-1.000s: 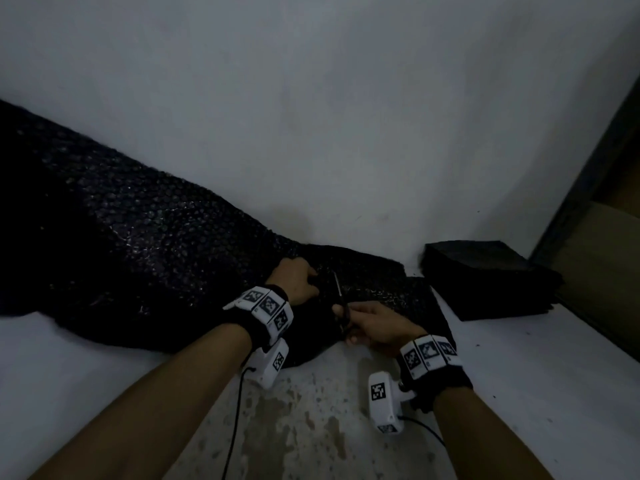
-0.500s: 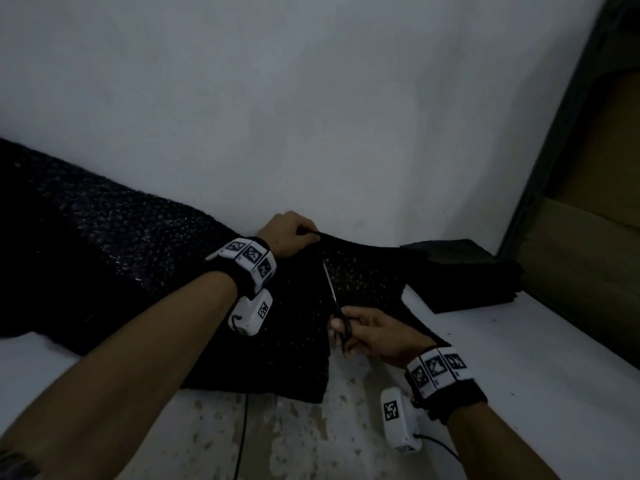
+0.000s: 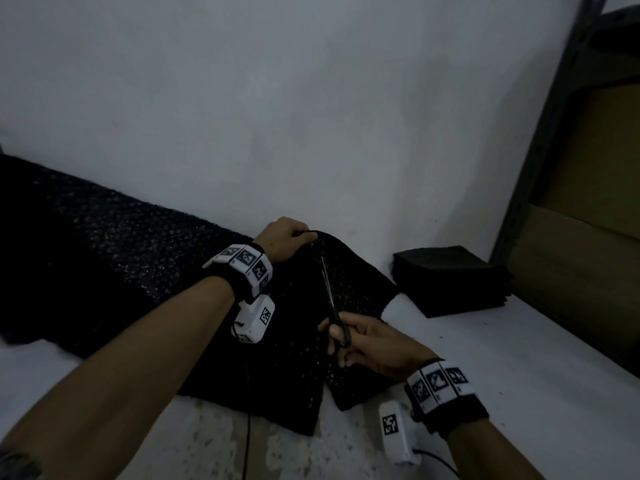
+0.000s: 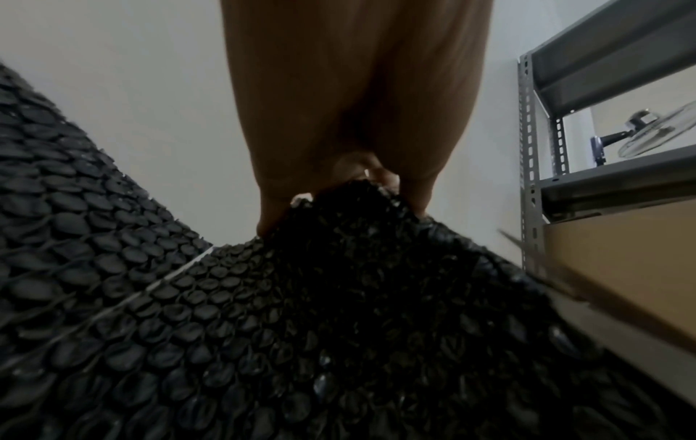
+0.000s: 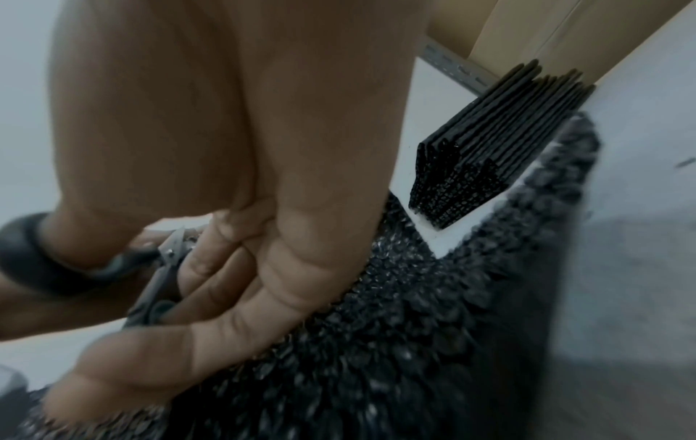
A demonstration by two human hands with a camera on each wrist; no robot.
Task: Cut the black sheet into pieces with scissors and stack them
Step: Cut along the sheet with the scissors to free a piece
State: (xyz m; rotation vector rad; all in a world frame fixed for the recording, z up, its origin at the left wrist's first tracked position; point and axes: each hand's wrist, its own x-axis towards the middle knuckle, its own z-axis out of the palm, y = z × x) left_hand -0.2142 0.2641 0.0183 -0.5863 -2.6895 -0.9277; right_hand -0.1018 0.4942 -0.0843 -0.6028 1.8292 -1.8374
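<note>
**Operator:** Head view. My left hand (image 3: 284,239) pinches the far edge of the black sheet (image 3: 114,258) and holds it lifted off the tabletop (image 3: 502,368). My right hand (image 3: 377,344) grips the scissors (image 3: 332,303), blades pointing away from me into the cut line.

**Supervisor:** Limits of that view?

**Operator:** The scene is dim. I cannot tell how far apart the blades stand. The sheet runs off the left edge. The stack of cut pieces (image 3: 450,278) sits on the tabletop to the right, near the wall, apart from the sheet.

**Supervisor:** Left wrist view.

**Operator:** The sheet (image 4: 339,327) fills the lower frame; its bubbled texture is clear. The fingertips (image 4: 376,175) curl over its bunched edge, mostly covered by it. A blurred blade tip shows at right, before a metal shelf (image 4: 531,178).

**Supervisor:** Right wrist view.

**Operator:** The fingers (image 5: 233,297) curl through the scissor handles (image 5: 41,262). The blades are hidden behind the hand. The sheet (image 5: 414,342) below is blurred; the stack (image 5: 489,148) shows its layered edges.
</note>
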